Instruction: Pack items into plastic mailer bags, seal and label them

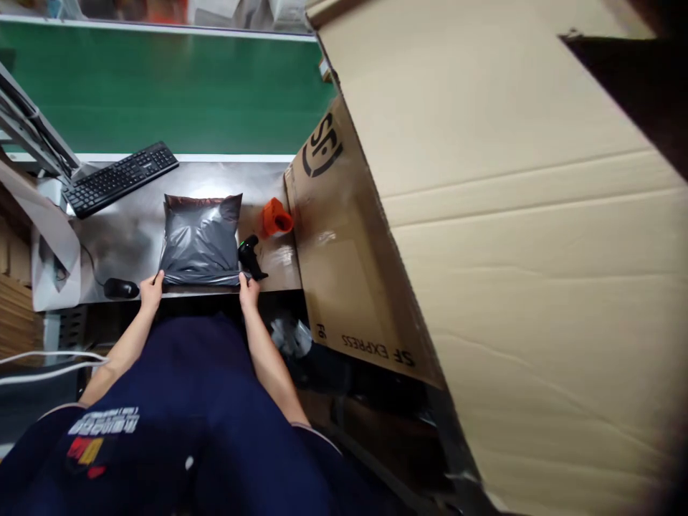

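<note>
A dark grey plastic mailer bag (201, 240) lies on the metal table (121, 247) close to its front edge. My left hand (152, 290) pinches the bag's near left corner, and my right hand (249, 290) grips the near right corner. Between the two hands the near edge of the bag looks stretched straight and folded. Just right of the bag, by my right hand, is a black handheld scanner (250, 256). Beyond it sits an orange tape dispenser or similar plastic piece (276, 218). A black mouse (121, 288) rests left of my left hand.
A black keyboard (122, 178) lies at the back left, under a metal stand. Behind the table runs a green conveyor belt (177, 93). A large cardboard box (344, 244) with an open flap blocks the right side. White paper strip (46, 215) hangs at the left.
</note>
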Demonstrator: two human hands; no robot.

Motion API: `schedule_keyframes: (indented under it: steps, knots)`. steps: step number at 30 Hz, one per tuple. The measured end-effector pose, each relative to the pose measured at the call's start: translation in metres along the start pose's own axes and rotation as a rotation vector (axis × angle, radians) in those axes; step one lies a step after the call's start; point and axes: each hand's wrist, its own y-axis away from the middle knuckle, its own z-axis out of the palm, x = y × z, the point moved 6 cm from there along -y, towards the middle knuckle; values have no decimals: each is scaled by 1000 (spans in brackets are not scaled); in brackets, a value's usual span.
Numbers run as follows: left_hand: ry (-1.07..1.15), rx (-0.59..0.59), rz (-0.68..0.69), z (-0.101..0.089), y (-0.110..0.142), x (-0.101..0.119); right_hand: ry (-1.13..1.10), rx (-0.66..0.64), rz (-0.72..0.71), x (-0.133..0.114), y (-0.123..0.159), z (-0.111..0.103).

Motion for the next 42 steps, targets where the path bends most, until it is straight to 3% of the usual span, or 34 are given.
schedule_keyframes:
  steps: [4, 8, 13, 15, 17, 19, 21, 23, 26, 29, 33, 35, 37, 39, 42]
  knots:
    - [-136, 143, 59, -4, 1, 4, 86, 19, -4, -3, 8, 10]
    - [-256, 170, 126, -2, -3, 9, 256, -20, -39, -14, 11, 16]
    - [-386, 208, 167, -11, 5, 6, 506, 16, 14, -21, 23, -5]
    - [-443, 155, 234, -9, 14, 10, 535, 66, -89, -33, 34, -10]
    - [-508, 28, 393, 6, 23, 23, 561, 31, -322, -54, 48, 3]
    - [-585, -149, 567, 33, 30, 35, 634, -123, -529, -69, 60, 36]
    - [-666, -272, 632, 57, 29, 38, 727, -263, -552, -68, 61, 69]
    - [-721, -281, 585, 70, 19, 29, 785, -302, -457, -56, 51, 89]
    - [-694, -221, 503, 73, 5, 9, 794, -305, -375, -29, 35, 95]
    - [-672, -146, 471, 69, 0, -4, 766, -274, -372, -11, 25, 83]
    - [-764, -73, 410, 60, 7, 0, 675, -225, -350, -17, 19, 60]
    - [-736, -12, 421, 52, 14, 12, 664, -153, -423, -32, 20, 52]
    - [-674, 73, 573, 45, 22, 37, 702, -53, -622, -47, 23, 53]
    - [-626, 204, 711, 32, 23, 67, 751, -60, -815, -50, 23, 67]
    - [-553, 412, 769, -4, 15, 112, 794, -129, -951, -39, 11, 96]
